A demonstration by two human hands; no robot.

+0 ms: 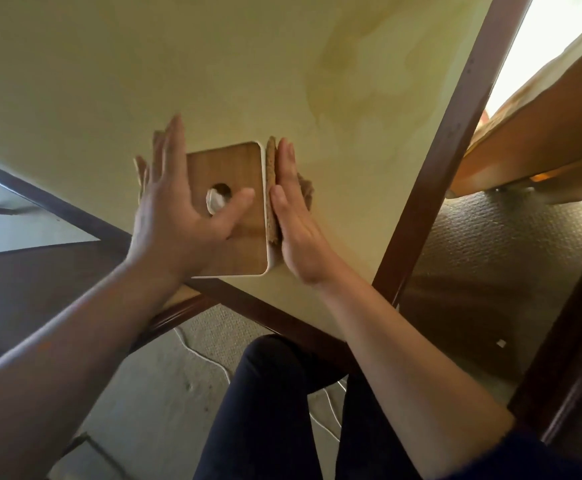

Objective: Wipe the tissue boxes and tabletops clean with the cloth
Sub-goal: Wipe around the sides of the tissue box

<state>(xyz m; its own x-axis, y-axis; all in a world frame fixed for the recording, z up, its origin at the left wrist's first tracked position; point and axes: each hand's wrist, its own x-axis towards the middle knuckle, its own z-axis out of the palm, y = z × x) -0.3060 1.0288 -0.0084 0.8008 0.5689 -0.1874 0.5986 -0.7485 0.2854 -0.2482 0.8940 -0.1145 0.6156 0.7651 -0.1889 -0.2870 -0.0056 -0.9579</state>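
A square tissue box (244,174) with a wooden lid, white sides and a round hole showing tissue stands on the pale yellow tabletop (213,71). My left hand (175,209) lies flat against the box's left side, fingers straight, thumb across the lid near the hole. My right hand (291,216) presses a brown cloth (271,188) flat against the box's right side with straight fingers. A bit of cloth also shows beyond my left fingertips and behind my right hand.
The tabletop has a dark wooden rim (435,188) on the right and near edges. A second wooden table (539,133) stands at the right. Carpet (490,258), a white cable (213,362) on the floor and my dark trouser legs (269,410) lie below.
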